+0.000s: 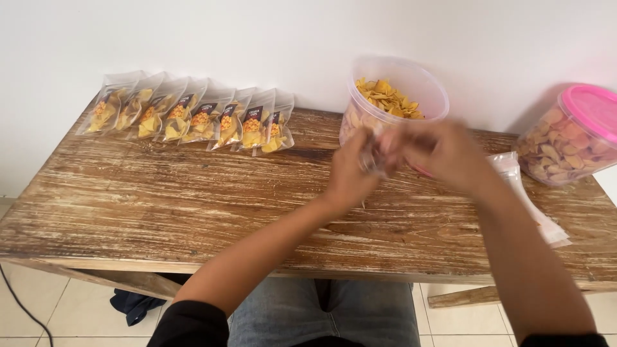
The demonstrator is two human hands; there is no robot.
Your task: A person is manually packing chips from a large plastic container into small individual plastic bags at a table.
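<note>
My left hand (pixel 352 172) and my right hand (pixel 443 154) meet above the wooden table (pixel 160 205), both blurred. Between their fingers is a small clear plastic pouch (pixel 373 157), gripped from both sides. Just behind the hands stands an open clear tub (pixel 411 80) filled with yellow chips (pixel 389 97). A row of several filled chip pouches (pixel 193 119) lies along the wall at the back left.
A closed clear tub with a pink lid (pixel 581 132), full of pale chips, stands at the far right. A stack of empty clear pouches (pixel 533 202) lies right of my right arm. Tiled floor and a dark cloth (pixel 132 303) show below the table.
</note>
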